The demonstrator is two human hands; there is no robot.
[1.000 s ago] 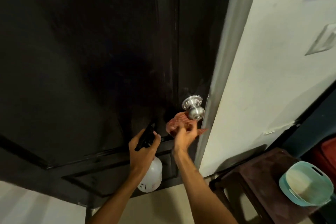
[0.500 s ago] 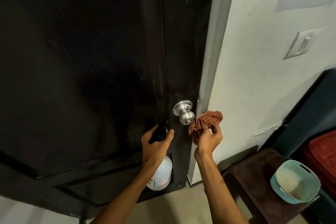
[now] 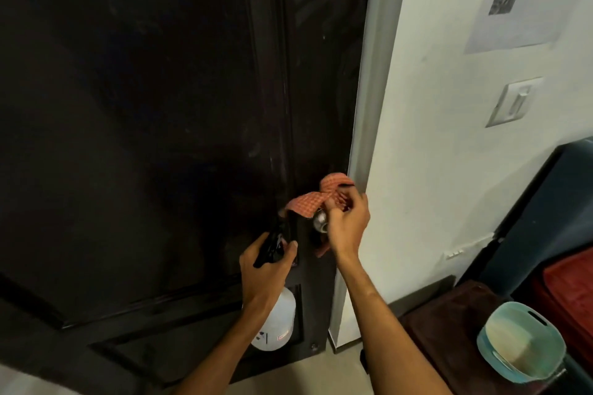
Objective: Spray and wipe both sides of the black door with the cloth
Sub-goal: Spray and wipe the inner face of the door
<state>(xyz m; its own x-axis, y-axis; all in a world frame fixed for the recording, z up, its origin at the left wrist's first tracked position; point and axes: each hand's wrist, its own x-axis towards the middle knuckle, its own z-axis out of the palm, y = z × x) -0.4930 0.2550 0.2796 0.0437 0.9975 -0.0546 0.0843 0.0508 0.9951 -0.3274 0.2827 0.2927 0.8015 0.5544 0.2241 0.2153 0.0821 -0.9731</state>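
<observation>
The black door (image 3: 144, 122) fills the left and middle of the view, its right edge against a grey frame. My left hand (image 3: 264, 269) grips the black trigger head of a white spray bottle (image 3: 277, 324), which hangs below my fist in front of the door's lower panel. My right hand (image 3: 348, 224) holds a red checked cloth (image 3: 316, 197) draped over the silver door knob (image 3: 321, 221). Most of the knob is hidden by the cloth and my fingers.
A white wall (image 3: 449, 138) with a light switch (image 3: 513, 101) and a taped paper (image 3: 519, 0) stands right of the frame. At lower right a dark stool (image 3: 442, 340) carries a teal basket (image 3: 521, 346), beside a red item (image 3: 574, 289).
My right hand has brought the cloth from the door's edge back left and up onto the knob. The left hand with the bottle has barely shifted.
</observation>
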